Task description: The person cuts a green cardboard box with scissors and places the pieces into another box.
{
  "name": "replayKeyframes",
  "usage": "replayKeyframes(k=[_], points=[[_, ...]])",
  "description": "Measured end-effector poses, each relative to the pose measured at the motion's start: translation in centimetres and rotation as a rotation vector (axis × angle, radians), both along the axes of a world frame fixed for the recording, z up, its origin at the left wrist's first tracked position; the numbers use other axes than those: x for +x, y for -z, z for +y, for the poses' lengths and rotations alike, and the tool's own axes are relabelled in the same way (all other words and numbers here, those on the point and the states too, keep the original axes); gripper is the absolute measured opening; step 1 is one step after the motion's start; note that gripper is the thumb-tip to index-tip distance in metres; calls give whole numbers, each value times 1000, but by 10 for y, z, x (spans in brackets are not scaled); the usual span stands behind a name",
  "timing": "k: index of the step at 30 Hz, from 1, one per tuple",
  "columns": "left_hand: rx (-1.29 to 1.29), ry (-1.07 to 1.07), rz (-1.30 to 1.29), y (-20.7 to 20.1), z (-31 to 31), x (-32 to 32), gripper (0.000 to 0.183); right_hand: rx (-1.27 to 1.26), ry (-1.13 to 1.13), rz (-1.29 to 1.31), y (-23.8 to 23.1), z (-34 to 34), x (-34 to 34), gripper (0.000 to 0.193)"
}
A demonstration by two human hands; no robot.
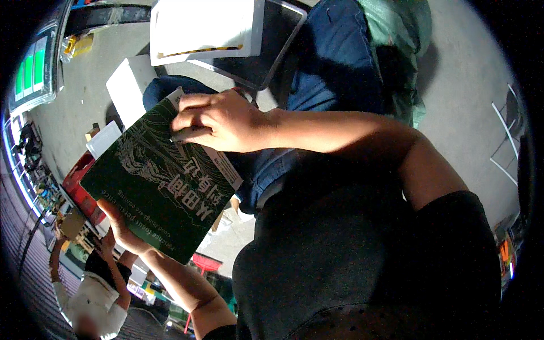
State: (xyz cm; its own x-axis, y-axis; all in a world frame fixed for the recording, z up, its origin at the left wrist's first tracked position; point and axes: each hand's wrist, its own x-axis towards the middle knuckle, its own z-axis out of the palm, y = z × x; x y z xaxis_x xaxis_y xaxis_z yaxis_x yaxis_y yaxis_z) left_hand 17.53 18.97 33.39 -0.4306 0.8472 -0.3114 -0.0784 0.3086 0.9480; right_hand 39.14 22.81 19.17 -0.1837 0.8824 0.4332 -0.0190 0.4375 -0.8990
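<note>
I hold a flat dark green carton (150,170) at a tilt in front of my lap, its face printed with pale line drawing and lettering. My left hand (122,229) grips its lower left edge, thumb along the face and the other fingers hidden behind. Near the upper edge, my right hand (218,122) is closed with curled fingers against the carton beside a pale strip along its edge. Whether those fingers pinch a flap or just press on the edge is hard to make out.
Past my jeans-clad legs (334,62) stand white panels (201,25) on a black tray (275,51). A white box (130,85) and a red crate (79,181) are to the left. A green sack (405,34) lies beyond. At lower left, a co-worker (93,300) handles a brown box.
</note>
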Motion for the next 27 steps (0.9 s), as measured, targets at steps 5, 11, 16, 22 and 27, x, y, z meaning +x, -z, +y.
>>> replayKeyframes(k=[5, 11, 16, 22, 27], points=[[-18, -6, 162, 1, -4, -5, 58, 50, -147, -66, -1, 16, 5, 17], [-65, 133, 282, -1, -5, -8, 59, -11, -410, -58, -3, 23, 25, 17], [-22, 102, 181, 0, -6, -17, 59, -222, -320, -222, -7, 6, 34, 32], [-18, -16, -284, -3, -3, 0, 59, -185, -323, -421, -12, -11, 29, 35], [-73, 148, 209, -3, -9, -26, 58, -162, -344, -443, -21, -23, 38, 29]])
